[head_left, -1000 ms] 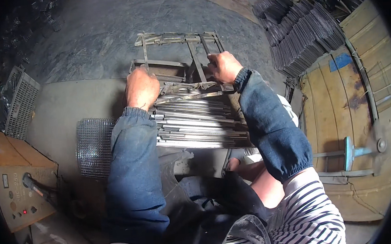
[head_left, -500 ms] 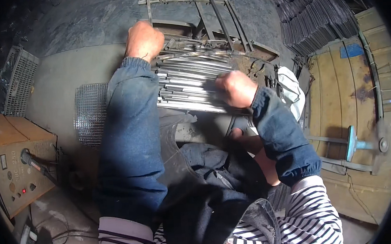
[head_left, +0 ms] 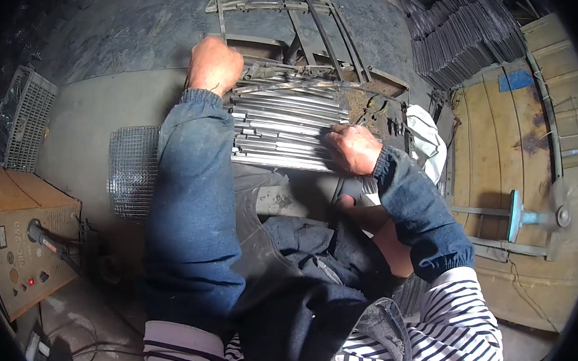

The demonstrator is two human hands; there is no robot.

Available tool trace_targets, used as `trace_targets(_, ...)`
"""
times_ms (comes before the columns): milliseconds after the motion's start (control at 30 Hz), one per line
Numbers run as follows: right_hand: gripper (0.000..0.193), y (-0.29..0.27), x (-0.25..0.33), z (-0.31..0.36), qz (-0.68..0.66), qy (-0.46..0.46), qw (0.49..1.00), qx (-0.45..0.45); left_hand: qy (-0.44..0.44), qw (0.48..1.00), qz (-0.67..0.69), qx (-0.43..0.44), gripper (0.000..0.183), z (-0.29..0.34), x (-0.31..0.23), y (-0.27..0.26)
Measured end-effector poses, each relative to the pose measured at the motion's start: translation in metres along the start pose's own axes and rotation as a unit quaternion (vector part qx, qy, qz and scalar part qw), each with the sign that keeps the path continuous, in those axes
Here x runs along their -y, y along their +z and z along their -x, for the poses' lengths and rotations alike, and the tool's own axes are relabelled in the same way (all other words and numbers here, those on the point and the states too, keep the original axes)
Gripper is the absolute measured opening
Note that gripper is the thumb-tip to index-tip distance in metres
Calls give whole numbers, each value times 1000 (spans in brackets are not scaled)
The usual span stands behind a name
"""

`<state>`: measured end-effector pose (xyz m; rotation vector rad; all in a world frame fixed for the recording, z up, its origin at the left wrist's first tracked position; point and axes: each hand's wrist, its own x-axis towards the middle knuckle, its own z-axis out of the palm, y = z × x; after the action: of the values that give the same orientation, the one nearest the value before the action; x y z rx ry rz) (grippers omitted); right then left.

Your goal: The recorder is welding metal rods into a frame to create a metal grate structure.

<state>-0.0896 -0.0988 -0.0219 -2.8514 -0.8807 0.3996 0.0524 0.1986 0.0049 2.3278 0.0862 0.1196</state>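
Several shiny metal rods (head_left: 285, 128) lie side by side across a dark metal frame (head_left: 298, 37) in front of me. My left hand (head_left: 215, 66) is closed in a fist at the left far corner of the rods. Its fingertips are turned away, so whatever it grips is hidden. Over the right ends of the nearer rods, my right hand (head_left: 355, 150) is closed with its fingers curled down against them. I cannot make out what lies inside that grip. Blue sleeve covers wrap both forearms.
A wire mesh panel (head_left: 134, 170) lies left of my arm, near a welding machine (head_left: 32, 242) with a cable. A grey plastic crate (head_left: 28, 121) stands far left. Stacked dark metal sheets (head_left: 463, 31) rise at far right, and a white cloth (head_left: 426, 134) hangs beside the frame.
My right hand has come slightly nearer to me over the rod ends. My left hand stays closed at the far left corner. The whole view has shifted a little.
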Motion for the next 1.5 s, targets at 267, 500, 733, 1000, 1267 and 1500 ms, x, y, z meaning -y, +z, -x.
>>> trace_targets(267, 22, -26, 7, -7, 56, -57, 997, -12, 35, 999, -1, -17, 27, 3, 14, 8)
trace_targets(500, 35, -93, -2, -70, -100, -76, 955, -270, 41, 998, -19, -42, 28, 7, 14, 9)
trace_targets(733, 33, -105, -55, -186, -7, 53, 977, -205, 48, 998, -8, -43, 25, 2, 14, 12)
trace_targets(1000, 37, -89, -50, -218, -29, 82, 979, -184, 21, 999, -22, -14, 23, 7, 10, 5)
trace_targets(1267, 35, -94, -42, -215, 37, 94, 984, -147, 29, 999, -15, -35, 28, 0, 16, 13)
trace_targets(1500, 40, -94, -37, -212, 48, 116, 979, -160, 30, 999, -22, -29, 27, 4, 15, 13)
